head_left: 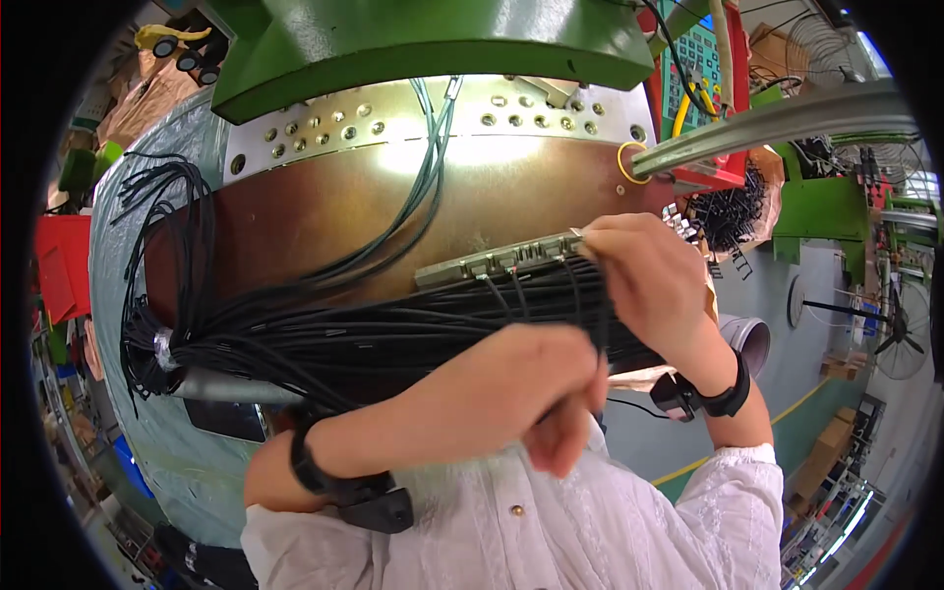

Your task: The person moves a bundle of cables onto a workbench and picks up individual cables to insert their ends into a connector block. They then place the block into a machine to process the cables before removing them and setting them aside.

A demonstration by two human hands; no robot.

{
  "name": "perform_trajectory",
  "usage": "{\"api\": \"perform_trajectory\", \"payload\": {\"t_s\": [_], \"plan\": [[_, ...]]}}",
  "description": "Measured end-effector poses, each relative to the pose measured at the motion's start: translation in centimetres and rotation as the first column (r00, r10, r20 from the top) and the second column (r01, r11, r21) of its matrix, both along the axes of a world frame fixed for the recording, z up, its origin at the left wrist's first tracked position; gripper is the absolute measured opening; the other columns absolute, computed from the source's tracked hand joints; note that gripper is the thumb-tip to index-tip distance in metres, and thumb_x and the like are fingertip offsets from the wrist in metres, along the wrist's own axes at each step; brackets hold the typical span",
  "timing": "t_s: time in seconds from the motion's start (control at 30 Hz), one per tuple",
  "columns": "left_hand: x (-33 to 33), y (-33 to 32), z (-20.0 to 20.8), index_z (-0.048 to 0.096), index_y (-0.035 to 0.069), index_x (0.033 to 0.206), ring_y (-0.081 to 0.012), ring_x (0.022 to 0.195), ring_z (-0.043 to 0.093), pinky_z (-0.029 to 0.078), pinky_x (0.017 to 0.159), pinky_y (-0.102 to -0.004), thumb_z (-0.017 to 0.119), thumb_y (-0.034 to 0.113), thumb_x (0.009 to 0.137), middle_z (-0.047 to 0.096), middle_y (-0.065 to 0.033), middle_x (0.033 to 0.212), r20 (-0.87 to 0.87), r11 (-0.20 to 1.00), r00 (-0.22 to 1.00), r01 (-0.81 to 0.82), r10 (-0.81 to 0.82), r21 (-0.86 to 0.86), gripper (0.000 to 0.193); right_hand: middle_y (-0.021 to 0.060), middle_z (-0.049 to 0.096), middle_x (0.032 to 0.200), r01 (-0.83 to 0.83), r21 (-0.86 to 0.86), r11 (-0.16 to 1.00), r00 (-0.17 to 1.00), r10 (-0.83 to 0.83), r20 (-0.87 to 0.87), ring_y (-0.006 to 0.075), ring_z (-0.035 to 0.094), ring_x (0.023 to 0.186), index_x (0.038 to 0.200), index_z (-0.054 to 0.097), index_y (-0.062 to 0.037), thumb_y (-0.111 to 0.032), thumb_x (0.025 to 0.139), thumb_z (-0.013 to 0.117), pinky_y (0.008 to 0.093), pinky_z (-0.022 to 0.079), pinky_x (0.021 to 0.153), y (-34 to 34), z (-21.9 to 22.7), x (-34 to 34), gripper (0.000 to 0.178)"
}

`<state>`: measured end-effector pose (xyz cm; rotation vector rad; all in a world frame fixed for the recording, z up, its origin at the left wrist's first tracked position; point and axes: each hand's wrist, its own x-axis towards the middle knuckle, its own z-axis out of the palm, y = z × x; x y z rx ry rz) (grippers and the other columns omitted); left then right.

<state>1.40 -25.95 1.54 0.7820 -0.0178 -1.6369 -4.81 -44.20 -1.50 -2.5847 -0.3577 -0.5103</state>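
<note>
Nearest, the left hand (511, 383) comes in from the lower left, wrist banded in black, fingers curled shut around a few strands of the black cable bundle (393, 339), knuckles turned toward the camera. The bundle lies across the brown worktop (324, 211), taped together at its far left end, where loose tails fan out and droop over the edge. These cables look light, limp and a little slick, so they will likely sag and slide unless pinched close to the end being worked; gripping single strands near the tip seems best, not the mass. Just beyond, the right hand (649, 280) reaches in from the right, wrist bent, fingertips pinched on the end of the long grey metal fixture strip (497, 261), which looks rigid and heavier, safe to hold by its end. Thin grey-green wires (428, 177) run up to the green machine housing (423, 39) behind
</note>
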Motion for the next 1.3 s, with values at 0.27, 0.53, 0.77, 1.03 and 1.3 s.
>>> {"api": "perform_trajectory", "payload": {"t_s": [0.27, 0.53, 0.77, 1.03, 1.3], "plan": [[4.7, 4.2, 0.3, 0.06, -0.001, 0.093, -0.022, 0.072, 0.062, 0.047, 0.067, -0.0303, 0.049, 0.023, 0.09, 0.064, -0.0139, 0.081, 0.904, 0.989, 0.422, -0.086, -0.07, 0.117, 0.026, 0.0115, 0.061, 0.087, 0.13, 0.117, 0.985, 0.989, -0.121, -0.085, 0.0278, 0.061, 0.076, 0.086, 0.055, -0.0009, 0.008, 0.068, 0.061, 0.0334, 0.05, 0.066, -1.6, -2.1, -1.2, 0.021], [17.1, 1.8, -7.8, 0.054, -0.003, 0.114, -0.0198, 0.092, 0.06, 0.047, 0.082, -0.028, 0.049, 0.023, 0.091, 0.061, -0.0146, 0.106, 0.687, 0.823, 0.478, -0.459, 0.547, -0.336, 0.035, 0.0114, 0.059, 0.091, 0.023, -0.132, 0.991, 0.991, -0.04, -0.128, 0.0289, 0.059, 0.085, 0.084, 0.052, -0.0013, 0.008, 0.067, 0.06, 0.0329, 0.049, 0.068, -0.5, -1.4, -0.2, 0.021], [17.7, -2.6, -10.2, 0.055, -0.003, 0.1, -0.0188, 0.073, 0.06, 0.049, 0.064, -0.0286, 0.046, 0.023, 0.094, 0.061, -0.0149, 0.089, 0.051, 0.833, 0.981, -0.132, 0.188, -0.537, 0.029, 0.01, 0.06, 0.094, 0.042, 0.128, 0.991, 0.889, 0.021, -0.457, 0.0256, 0.059, 0.089, 0.094, 0.055, -0.0006, 0.007, 0.074, 0.058, 0.0313, 0.047, 0.075, -2.5, -0.3, 0.9, 0.021], [11.5, 0.8, -4.5, 0.057, -0.001, 0.091, -0.0103, 0.053, 0.047, 0.04, 0.051, -0.023, 0.047, 0.026, 0.094, 0.055, -0.0049, 0.068, 0.453, 0.946, 0.84, -0.324, 0.298, -0.022, 0.029, 0.0015, 0.048, 0.053, -0.333, 0.645, 0.687, 0.896, 0.444, -0.01, 0.0093, 0.039, 0.045, 0.068, 0.056, -0.0049, -0.02, 0.091, 0.049, 0.0254, 0.03, 0.041, -6.9, -1.6, 16.0, 0.029], [11.9, 1.7, -3.3, 0.057, -0.001, 0.092, -0.009, 0.054, 0.048, 0.038, 0.049, -0.0216, 0.047, 0.025, 0.094, 0.056, -0.0048, 0.069, 0.503, 0.944, 0.805, -0.207, 0.314, -0.258, 0.028, 0.0059, 0.052, 0.06, 0.599, 0.529, 0.601, 0.775, -0.268, -0.572, 0.0091, 0.045, 0.055, 0.069, 0.055, -0.0036, -0.024, 0.09, 0.052, 0.0278, 0.035, 0.048, -2.4, 2.3, 16.1, 0.029]]}}
